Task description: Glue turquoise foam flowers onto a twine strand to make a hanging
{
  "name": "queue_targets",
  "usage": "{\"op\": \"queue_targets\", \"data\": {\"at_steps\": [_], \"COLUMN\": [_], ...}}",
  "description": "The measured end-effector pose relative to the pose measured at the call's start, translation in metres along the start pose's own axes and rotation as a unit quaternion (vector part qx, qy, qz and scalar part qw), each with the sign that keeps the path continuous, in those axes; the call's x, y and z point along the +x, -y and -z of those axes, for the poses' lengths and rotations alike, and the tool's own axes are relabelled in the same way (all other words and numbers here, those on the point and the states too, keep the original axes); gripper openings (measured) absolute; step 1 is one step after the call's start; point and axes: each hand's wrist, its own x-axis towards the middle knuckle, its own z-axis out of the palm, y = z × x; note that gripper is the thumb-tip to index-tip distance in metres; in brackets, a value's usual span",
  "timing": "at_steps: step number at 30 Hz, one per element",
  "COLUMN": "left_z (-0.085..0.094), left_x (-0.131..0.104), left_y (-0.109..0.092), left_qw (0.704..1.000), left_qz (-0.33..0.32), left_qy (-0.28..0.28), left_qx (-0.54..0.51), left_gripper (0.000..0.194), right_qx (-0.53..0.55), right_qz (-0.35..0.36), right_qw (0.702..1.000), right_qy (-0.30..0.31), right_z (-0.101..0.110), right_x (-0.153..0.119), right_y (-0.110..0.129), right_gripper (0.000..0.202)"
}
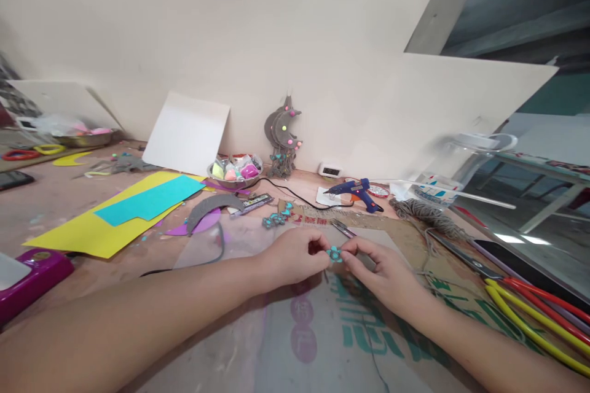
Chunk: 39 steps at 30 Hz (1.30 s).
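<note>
Work surface: beneath your forearms, a translucent sheet [239, 344] is lying over cardboard [442, 295] printed with green lettering, and a thin dark strand [369, 331] is trailing down it.
Scissors: at your right, scissors [498, 276] with red and yellow handles are resting beside your forearm.
Left hand: your left hand [292, 256] is holding the turquoise piece's left edge, thumb and fingertip drawn narrow.
Right hand: your right hand [385, 270] is pinching the opposite edge, also narrowly.
Turquoise piece: the small turquoise piece [334, 254] is hanging between both pinches, just above the sheet; whether the strand is joined to it, you cannot tell from here.
Step in hand: you are apparently shaping or adjusting that piece by fingertip; the next move seems to be calling for one steady pinch while the other is working the edge.
Just beyond: a slim metal tool [342, 228] is lying near your fingers, with turquoise-and-grey pieces [275, 220] sitting to its left.
Glue gun: farther back, a blue glue gun [359, 190] is resting on its side.
Moon ornament: farthest, a grey crescent ornament [280, 129] is hanging against the pale board [184, 43].
</note>
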Motion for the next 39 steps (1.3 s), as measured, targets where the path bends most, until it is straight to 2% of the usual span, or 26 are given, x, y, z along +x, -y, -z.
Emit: {"op": "queue_targets", "data": {"at_steps": [8,12,17,24,33,39], "left_z": [0.001,0.002,0.004,0.002,0.004,0.003], "left_x": [-0.002,-0.002,-0.003,-0.001,-0.001,-0.001], "left_y": [-0.003,-0.007,-0.009,-0.003,-0.006,-0.005], "left_qw": [0.995,0.999,1.0,1.0,0.999,0.999], "left_qz": [0.052,0.013,-0.006,0.001,-0.004,0.032], "left_qy": [0.041,0.016,0.013,0.027,0.021,0.022], "left_qx": [-0.069,-0.045,-0.01,0.013,0.036,0.0], "left_gripper": [0.025,0.022,0.021,0.019,0.019,0.02], "right_qx": [0.054,0.059,0.047,0.054,0.073,0.096], "right_qz": [-0.024,-0.025,-0.016,-0.014,-0.034,-0.038], "right_qw": [0.998,0.998,0.999,0.998,0.997,0.994], "right_qy": [-0.017,-0.012,-0.01,-0.001,-0.003,-0.02], "right_z": [0.0,0.002,0.004,0.003,-0.002,0.002], "right_x": [0.001,0.0,0.0,0.0,-0.001,-0.001], "right_y": [0.001,0.003,0.008,0.009,0.001,0.007], "right_gripper": [0.024,0.023,0.021,0.023,0.019,0.019]}}
